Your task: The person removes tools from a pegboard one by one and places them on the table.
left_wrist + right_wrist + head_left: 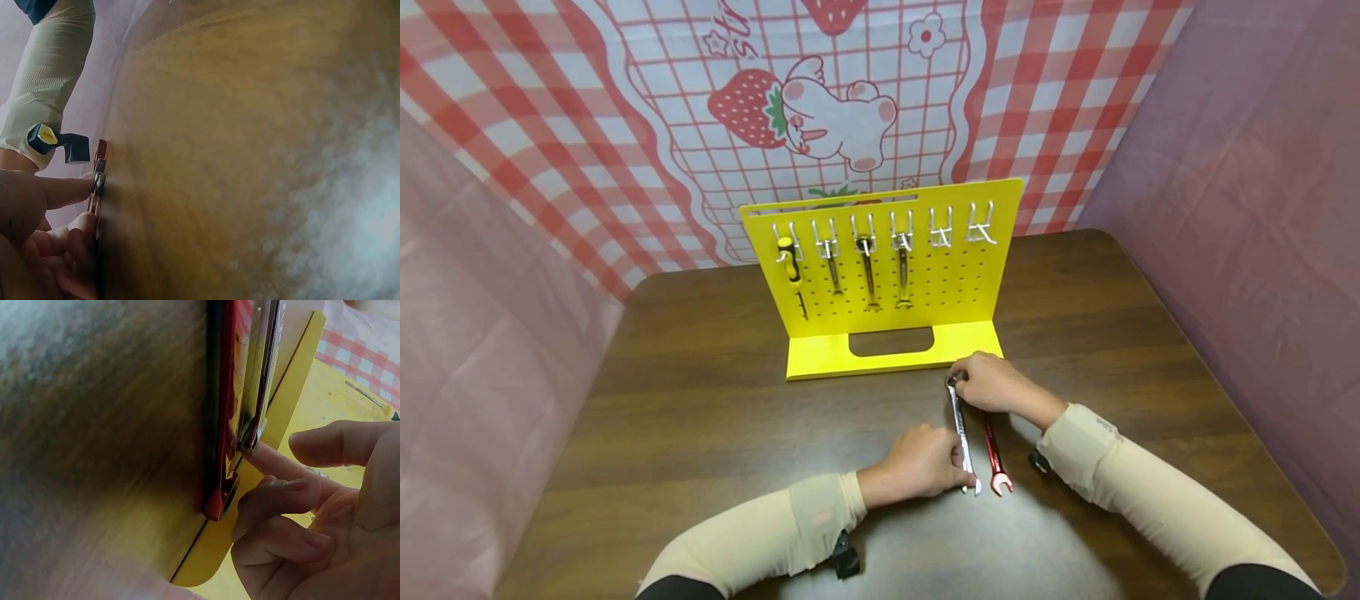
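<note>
A silver combination wrench (960, 417) lies lengthwise on the table between the two hands. My left hand (921, 460) pinches its open-jaw end, with thumb and forefinger at the metal in the left wrist view. At the ring end is my right hand (992, 383). In the right wrist view its forefinger touches that end of the silver wrench (255, 394), while the thumb stands apart and the other fingers are loosely bent. Just right of it lies a red wrench (993, 450), its ring end hidden under the right hand in the head view.
A yellow pegboard stand (962, 287) rises behind the hands. On its left hooks hang a yellow-and-black screwdriver (790, 262) and several wrenches; the two rightmost hooks (980, 229) hold nothing. A strawberry-patterned cloth (850, 125) hangs behind the brown table (700, 400).
</note>
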{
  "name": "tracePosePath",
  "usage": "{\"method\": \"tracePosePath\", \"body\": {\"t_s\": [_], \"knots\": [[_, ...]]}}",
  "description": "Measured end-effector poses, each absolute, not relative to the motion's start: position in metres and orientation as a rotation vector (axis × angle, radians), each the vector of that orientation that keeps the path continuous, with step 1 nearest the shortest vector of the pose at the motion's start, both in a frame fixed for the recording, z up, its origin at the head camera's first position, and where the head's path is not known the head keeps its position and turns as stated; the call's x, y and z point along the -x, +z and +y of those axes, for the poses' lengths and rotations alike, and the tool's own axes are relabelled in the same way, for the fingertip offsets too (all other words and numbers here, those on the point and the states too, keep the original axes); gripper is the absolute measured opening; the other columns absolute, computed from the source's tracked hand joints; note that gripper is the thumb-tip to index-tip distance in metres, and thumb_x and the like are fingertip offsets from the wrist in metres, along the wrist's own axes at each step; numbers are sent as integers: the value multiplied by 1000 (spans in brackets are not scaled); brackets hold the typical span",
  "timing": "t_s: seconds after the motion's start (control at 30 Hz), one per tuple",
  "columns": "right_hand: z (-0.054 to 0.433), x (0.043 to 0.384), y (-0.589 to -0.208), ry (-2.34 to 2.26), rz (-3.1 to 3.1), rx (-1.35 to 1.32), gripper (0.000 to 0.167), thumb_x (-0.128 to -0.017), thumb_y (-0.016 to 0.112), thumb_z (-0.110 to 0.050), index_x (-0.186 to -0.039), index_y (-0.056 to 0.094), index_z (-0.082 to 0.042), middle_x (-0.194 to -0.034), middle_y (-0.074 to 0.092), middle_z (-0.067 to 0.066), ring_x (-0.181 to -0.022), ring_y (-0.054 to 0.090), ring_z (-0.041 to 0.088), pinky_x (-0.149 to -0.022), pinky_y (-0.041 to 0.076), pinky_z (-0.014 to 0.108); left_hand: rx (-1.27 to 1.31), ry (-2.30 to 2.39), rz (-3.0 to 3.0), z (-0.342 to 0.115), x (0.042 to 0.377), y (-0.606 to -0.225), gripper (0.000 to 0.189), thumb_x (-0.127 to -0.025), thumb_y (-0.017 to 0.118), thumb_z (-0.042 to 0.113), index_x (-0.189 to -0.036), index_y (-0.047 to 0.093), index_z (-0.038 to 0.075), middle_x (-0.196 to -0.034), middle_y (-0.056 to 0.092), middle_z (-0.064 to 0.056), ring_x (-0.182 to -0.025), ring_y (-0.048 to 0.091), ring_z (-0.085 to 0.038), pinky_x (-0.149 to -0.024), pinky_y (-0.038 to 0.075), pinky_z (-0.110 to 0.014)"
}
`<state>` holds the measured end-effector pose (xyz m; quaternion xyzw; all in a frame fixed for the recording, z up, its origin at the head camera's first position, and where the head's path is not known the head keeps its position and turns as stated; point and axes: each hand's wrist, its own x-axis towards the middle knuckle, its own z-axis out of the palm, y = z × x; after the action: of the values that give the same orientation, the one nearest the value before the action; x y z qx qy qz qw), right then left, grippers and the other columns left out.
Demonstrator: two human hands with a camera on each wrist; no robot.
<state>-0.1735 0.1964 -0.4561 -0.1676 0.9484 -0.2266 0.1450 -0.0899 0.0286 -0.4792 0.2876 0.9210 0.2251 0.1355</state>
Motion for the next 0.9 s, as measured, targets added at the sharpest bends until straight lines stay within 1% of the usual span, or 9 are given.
{"method": "tracePosePath", "body": {"t_s": [0.2, 0.33, 0.4, 0.47, 0.57, 0.63, 0.73, 0.83, 0.9], "knots": [[198, 176, -455, -654, 2728, 501, 32, -88, 58, -12, -114, 75, -4, -105, 72, 11, -85, 59, 26, -73, 47, 38, -826, 656, 2655, 29, 90, -480, 37, -77, 87, 43, -62, 60, 23, -54, 50, 15, -51, 47, -5, -46, 36, -23], [200, 180, -449, -676, 2762, 515, 29, -90, 58, -15, -111, 75, -4, -100, 73, 10, -84, 60, 24, -76, 50, 42, -850, 729, 2644, 29, 94, -482, 35, -84, 81, 42, -63, 61, 22, -55, 51, 14, -51, 47, -5, -46, 36, -22], [201, 185, -444, -714, 2788, 525, 29, -91, 59, -16, -111, 75, -3, -90, 72, 9, -75, 60, 22, -71, 50, 41, -852, 827, 2641, 27, 101, -482, 30, -89, 77, 38, -68, 64, 20, -59, 54, 15, -54, 49, -3, -49, 38, -20], [201, 189, -437, -790, 2809, 538, 29, -92, 59, -15, -112, 74, -1, -82, 69, 7, -64, 57, 19, -62, 48, 37, -841, 959, 2648, 25, 111, -480, 21, -92, 74, 31, -77, 68, 18, -66, 58, 14, -59, 52, -1, -55, 41, -18], [200, 195, -427, -952, 2827, 570, 29, -93, 58, -11, -116, 72, 0, -83, 67, 8, -55, 52, 16, -54, 45, 32, -777, 1138, 2698, 20, 131, -475, 9, -93, 71, 22, -91, 72, 13, -80, 65, 8, -71, 57, -4, -68, 46, -20], [198, 199, -420, -1062, 2846, 606, 30, -93, 58, -8, -119, 70, 1, -92, 69, 11, -60, 56, 18, -55, 47, 33, -709, 1238, 2737, 16, 144, -471, 11, -93, 70, 17, -100, 72, 9, -88, 66, 2, -77, 60, -9, -74, 48, -24], [192, 204, -411, -1189, 2871, 655, 32, -95, 57, -5, -125, 67, 1, -105, 70, 16, -79, 64, 24, -68, 53, 38, -587, 1380, 2764, 11, 162, -465, 22, -94, 67, 14, -113, 70, 3, -104, 66, -7, -85, 63, -16, -79, 51, -30], [184, 208, -402, -1304, 2871, 674, 38, -96, 58, -3, -134, 62, 0, -113, 68, 19, -95, 65, 31, -78, 55, 44, -485, 1498, 2782, 8, 179, -459, 34, -95, 65, 12, -127, 64, 1, -119, 62, -12, -85, 66, -20, -80, 53, -33], [178, 211, -398, -1378, 2876, 680, 46, -96, 58, -1, -141, 55, -2, -117, 64, 20, -98, 65, 32, -79, 55, 45, -431, 1550, 2799, 6, 189, -457, 40, -97, 63, 11, -135, 58, 1, -127, 57, -13, -86, 65, -20, -79, 53, -33]]}}
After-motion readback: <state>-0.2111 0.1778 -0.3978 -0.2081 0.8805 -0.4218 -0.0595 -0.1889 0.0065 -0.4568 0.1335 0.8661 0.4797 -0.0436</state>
